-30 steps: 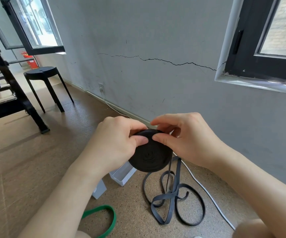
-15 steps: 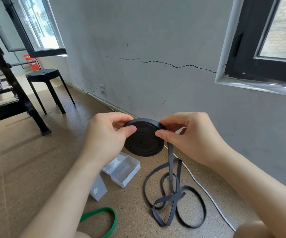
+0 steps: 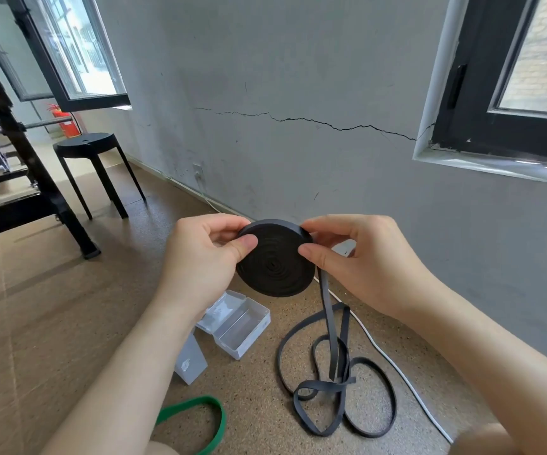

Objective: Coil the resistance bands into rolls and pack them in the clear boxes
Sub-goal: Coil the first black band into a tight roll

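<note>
A black resistance band is wound into a flat round coil [image 3: 273, 261] held up in front of me above the floor. My left hand [image 3: 200, 257] pinches the coil's left rim between thumb and fingers. My right hand [image 3: 357, 257] pinches its right rim, where the loose tail [image 3: 329, 320] hangs down to tangled loops [image 3: 337, 395] on the floor. An open clear box [image 3: 239, 326] lies on the floor below the coil. A green band [image 3: 200, 418] lies at the bottom, partly hidden by my left arm.
A clear lid or second box [image 3: 190, 362] stands beside the open box. A white cable [image 3: 393, 362] runs along the grey wall at the right. A black stool [image 3: 95, 172] and a black metal frame [image 3: 19, 178] stand at the far left on the cork floor.
The coil has risen and turned a little between my hands, and more of the tail is wound on. The clear box below has come into full view.
</note>
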`<state>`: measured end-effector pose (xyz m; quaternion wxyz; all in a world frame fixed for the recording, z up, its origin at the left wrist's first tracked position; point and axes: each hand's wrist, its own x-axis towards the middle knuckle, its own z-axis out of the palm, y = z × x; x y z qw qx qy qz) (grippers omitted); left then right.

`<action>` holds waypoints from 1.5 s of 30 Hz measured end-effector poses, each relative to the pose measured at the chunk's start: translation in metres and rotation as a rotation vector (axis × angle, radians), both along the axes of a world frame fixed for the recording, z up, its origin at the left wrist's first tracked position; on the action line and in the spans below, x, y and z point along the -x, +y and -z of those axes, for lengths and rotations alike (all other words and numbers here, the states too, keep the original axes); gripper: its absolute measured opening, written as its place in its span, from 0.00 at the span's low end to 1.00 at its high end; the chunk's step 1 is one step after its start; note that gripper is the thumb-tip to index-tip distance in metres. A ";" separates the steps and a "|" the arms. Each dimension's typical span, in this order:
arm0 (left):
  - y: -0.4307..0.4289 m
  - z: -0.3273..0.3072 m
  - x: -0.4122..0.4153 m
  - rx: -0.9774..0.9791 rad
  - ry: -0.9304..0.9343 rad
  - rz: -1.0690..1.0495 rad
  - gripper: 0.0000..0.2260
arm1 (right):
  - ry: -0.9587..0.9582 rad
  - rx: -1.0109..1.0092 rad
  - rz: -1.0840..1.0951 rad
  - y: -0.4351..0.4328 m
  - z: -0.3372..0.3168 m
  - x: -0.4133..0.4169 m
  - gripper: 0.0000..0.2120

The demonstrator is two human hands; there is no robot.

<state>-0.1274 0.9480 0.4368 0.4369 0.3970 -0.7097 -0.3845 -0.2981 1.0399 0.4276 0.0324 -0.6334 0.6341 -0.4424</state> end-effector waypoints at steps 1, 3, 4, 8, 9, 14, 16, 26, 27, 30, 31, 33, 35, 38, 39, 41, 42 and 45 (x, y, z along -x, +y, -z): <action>0.000 0.000 0.000 -0.040 0.036 0.001 0.13 | -0.033 -0.016 -0.006 0.000 0.001 0.000 0.13; 0.000 -0.001 0.001 -0.126 0.119 -0.003 0.12 | -0.122 -0.031 -0.035 -0.002 0.002 0.000 0.11; 0.000 -0.001 0.001 -0.165 0.165 -0.001 0.11 | -0.172 -0.035 -0.051 -0.002 0.003 0.000 0.09; 0.002 -0.003 0.001 -0.257 0.303 0.022 0.09 | -0.257 -0.028 -0.026 -0.003 0.003 0.003 0.06; 0.002 -0.003 0.001 -0.275 0.302 0.032 0.08 | -0.227 -0.016 -0.010 -0.003 0.003 0.003 0.05; -0.005 0.004 -0.001 -0.109 -0.003 0.119 0.10 | 0.106 -0.023 0.087 -0.002 0.001 0.004 0.04; -0.002 0.005 -0.001 0.193 -0.231 0.115 0.14 | 0.266 -0.041 0.079 -0.002 0.001 0.006 0.03; 0.003 0.008 0.006 0.303 -0.349 0.131 0.06 | -0.033 -0.049 -0.045 -0.004 0.007 0.012 0.10; 0.003 0.008 0.005 0.258 -0.301 0.117 0.08 | -0.092 -0.052 -0.040 -0.004 0.008 0.014 0.11; 0.000 0.007 0.005 0.150 -0.165 0.083 0.15 | -0.133 -0.058 -0.009 -0.005 0.009 0.017 0.13; -0.001 0.007 0.005 0.119 -0.129 0.075 0.15 | -0.141 -0.054 0.006 -0.005 0.009 0.017 0.13; -0.003 0.008 0.005 0.075 -0.091 0.067 0.14 | -0.155 -0.022 0.036 -0.004 0.009 0.015 0.12; -0.004 0.009 0.006 0.022 -0.052 0.068 0.11 | -0.146 0.026 0.050 -0.004 0.008 0.012 0.09; -0.003 0.009 0.006 -0.099 0.036 0.086 0.10 | -0.149 0.063 0.020 -0.003 0.006 0.011 0.10; -0.003 0.008 0.006 -0.129 0.059 0.091 0.10 | -0.165 0.060 0.001 -0.003 0.006 0.011 0.11; -0.002 0.006 0.006 -0.178 0.114 0.102 0.10 | -0.197 0.039 -0.030 -0.003 0.008 0.011 0.13; -0.001 0.006 0.007 -0.201 0.147 0.105 0.10 | -0.214 0.022 -0.042 -0.004 0.009 0.011 0.15; 0.000 0.004 0.006 -0.275 0.180 0.122 0.08 | -0.263 -0.021 -0.063 -0.005 0.009 0.010 0.17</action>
